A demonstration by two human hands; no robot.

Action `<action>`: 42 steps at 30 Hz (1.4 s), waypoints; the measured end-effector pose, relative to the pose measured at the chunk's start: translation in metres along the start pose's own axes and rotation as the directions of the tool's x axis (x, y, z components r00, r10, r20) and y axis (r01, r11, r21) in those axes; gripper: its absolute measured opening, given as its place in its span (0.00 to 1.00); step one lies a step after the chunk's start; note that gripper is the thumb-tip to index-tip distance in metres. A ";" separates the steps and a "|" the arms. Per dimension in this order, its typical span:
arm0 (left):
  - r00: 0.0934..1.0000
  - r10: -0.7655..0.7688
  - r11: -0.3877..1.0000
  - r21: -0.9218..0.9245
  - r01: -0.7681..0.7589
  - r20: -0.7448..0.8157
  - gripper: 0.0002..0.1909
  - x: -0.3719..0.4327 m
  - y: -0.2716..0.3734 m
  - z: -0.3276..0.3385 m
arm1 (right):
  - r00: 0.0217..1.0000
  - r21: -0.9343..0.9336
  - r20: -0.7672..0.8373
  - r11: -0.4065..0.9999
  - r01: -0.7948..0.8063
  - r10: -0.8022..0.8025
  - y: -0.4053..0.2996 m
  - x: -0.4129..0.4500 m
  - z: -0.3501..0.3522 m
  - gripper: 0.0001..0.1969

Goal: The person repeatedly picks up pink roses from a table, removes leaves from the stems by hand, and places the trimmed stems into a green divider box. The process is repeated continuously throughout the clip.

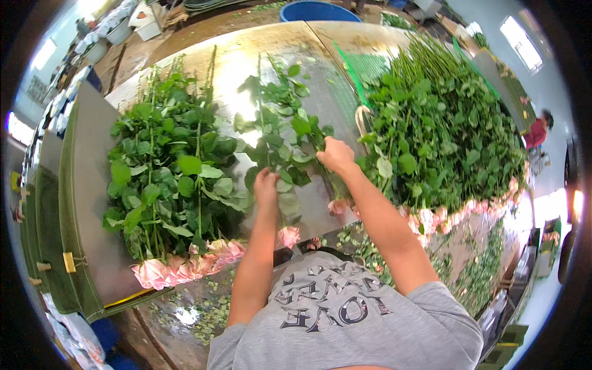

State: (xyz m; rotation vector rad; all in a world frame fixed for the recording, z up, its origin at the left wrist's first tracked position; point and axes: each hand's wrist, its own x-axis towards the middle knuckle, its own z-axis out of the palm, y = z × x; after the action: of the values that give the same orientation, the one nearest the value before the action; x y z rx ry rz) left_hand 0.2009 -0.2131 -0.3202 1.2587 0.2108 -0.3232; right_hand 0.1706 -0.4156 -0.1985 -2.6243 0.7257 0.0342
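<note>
My left hand [266,187], slightly blurred, has its fingers around a leafy rose stem. The pink bloom [289,236] of a rose hangs at the table's near edge, below that hand. Farther right, my right hand [336,155] grips a second rose stem, whose pink bloom [339,206] points towards me. Leaves [283,108] of these stems spread over the metal tabletop [319,185] between the hands. To the left lies a pile of long-stemmed roses [171,152], blooms at the near edge. A larger pile of roses [444,125] lies on the right.
Green netting [365,67] sits under the right pile. A grey upright panel [95,175] with green cloth borders the left side. Cut leaves [208,319] litter the wet floor. Beyond the table stands a blue tub [319,11]. A person in red [537,132] is far right.
</note>
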 end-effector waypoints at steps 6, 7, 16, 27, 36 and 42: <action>1.000 0.027 0.996 -0.084 -0.028 -0.009 0.21 -0.010 -0.005 0.012 | 0.978 0.064 0.179 0.993 0.094 -0.104 -0.009 -0.033 0.063 0.09; 0.999 0.035 0.996 -0.081 -0.037 -0.028 0.22 -0.008 -0.008 0.011 | 0.978 0.104 0.171 0.989 0.103 -0.120 -0.015 -0.044 0.068 0.08; 0.978 0.209 0.816 0.555 -0.162 -0.022 0.26 -0.022 -0.004 0.015 | 0.980 0.325 0.054 0.931 0.166 -0.193 -0.012 -0.067 0.085 0.11; 0.998 0.002 0.955 0.295 -0.020 0.064 0.17 -0.027 0.019 0.028 | 0.979 0.632 -0.023 0.756 0.169 -0.201 -0.019 -0.065 0.080 0.15; 0.976 -0.212 0.977 -0.014 0.213 0.047 0.11 -0.033 0.048 0.023 | 0.939 0.936 0.319 0.194 -0.292 -0.126 -0.016 -0.064 0.055 0.12; 0.953 -0.279 0.960 0.008 0.280 0.121 0.12 -0.051 0.098 0.042 | 0.903 0.881 0.341 -0.246 -0.404 -0.262 -0.012 -0.073 0.004 0.13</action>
State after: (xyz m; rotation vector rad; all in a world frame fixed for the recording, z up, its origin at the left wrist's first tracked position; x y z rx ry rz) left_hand 0.1872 -0.2205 -0.2028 1.1965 0.2873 -0.6410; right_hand 0.1137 -0.3686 -0.1877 -0.7434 0.3583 0.0287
